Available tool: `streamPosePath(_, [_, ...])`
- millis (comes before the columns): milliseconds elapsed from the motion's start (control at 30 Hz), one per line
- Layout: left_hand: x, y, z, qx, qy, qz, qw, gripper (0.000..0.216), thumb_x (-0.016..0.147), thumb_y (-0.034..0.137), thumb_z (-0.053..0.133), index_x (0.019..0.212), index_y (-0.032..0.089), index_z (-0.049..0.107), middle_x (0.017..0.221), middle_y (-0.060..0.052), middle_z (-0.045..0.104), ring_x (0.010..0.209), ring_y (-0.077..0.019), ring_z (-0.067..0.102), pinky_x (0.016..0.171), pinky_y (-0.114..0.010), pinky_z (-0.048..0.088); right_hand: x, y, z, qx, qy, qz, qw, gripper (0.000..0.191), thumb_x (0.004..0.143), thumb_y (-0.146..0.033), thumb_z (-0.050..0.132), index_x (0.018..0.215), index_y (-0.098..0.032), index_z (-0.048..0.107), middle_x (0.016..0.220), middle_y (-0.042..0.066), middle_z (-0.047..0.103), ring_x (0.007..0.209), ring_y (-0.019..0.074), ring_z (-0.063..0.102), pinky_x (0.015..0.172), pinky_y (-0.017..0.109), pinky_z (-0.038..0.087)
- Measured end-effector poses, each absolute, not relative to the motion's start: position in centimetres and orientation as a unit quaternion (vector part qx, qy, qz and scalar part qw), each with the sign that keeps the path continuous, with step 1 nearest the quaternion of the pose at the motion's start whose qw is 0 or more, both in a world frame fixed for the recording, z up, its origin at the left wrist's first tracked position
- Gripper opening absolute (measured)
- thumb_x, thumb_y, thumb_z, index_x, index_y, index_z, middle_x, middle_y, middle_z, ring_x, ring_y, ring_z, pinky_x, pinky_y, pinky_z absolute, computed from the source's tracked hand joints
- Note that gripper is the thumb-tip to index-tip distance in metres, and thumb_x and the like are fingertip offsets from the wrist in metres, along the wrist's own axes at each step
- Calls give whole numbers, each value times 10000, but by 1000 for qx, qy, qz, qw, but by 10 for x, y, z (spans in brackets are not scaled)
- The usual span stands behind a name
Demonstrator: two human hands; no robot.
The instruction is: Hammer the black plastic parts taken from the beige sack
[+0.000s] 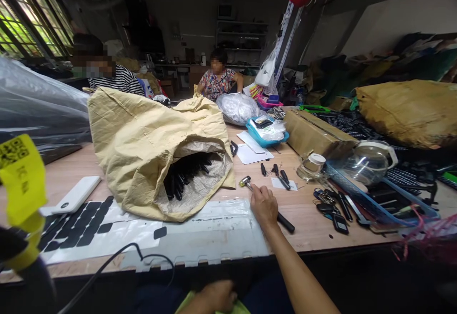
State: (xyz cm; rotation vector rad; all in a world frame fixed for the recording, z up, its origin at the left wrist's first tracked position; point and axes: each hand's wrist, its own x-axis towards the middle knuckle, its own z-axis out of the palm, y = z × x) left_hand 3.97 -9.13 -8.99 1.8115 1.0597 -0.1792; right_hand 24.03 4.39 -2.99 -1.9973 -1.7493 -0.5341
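Left hand (219,296) at bottom edge, low against yellow-green cloth (240,308); fingers bent, blurred. Cannot tell whether they grip the cloth. Right hand (264,205) above the wooden tabletop (307,233), fingers drawn together around a small hammer (286,222), close behind its head. Head pokes out beyond the fingertips, on the side toward the sack; black handle runs out behind the palm, slanting toward the near edge.

Containers, left to right. Beige sack (143,128), on its side, pale lining showing at the mouth, many slim black pieces (183,173) inside. Turquoise basket (274,141): clear plastic bagging, a black item on top. Cardboard box (314,131) beside it; contents not visible. Clear jar (307,169), white lid on. Blue see-through tray (339,179), far right: assorted hand tools, too jumbled to sort; clear round vessel (367,161) with white handle at its far end.
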Motion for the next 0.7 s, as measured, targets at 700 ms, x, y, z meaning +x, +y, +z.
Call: streamPosePath(700, [21, 111, 58, 530, 731, 395, 169, 185, 856, 302, 609, 980, 173, 654, 923, -79, 658, 889, -225, 647, 800, -324, 499, 241, 45, -32, -718, -632, -202, 212, 327, 852, -133, 563, 1125, -252, 697, 805, 37, 550, 776, 180, 464, 661, 278, 287])
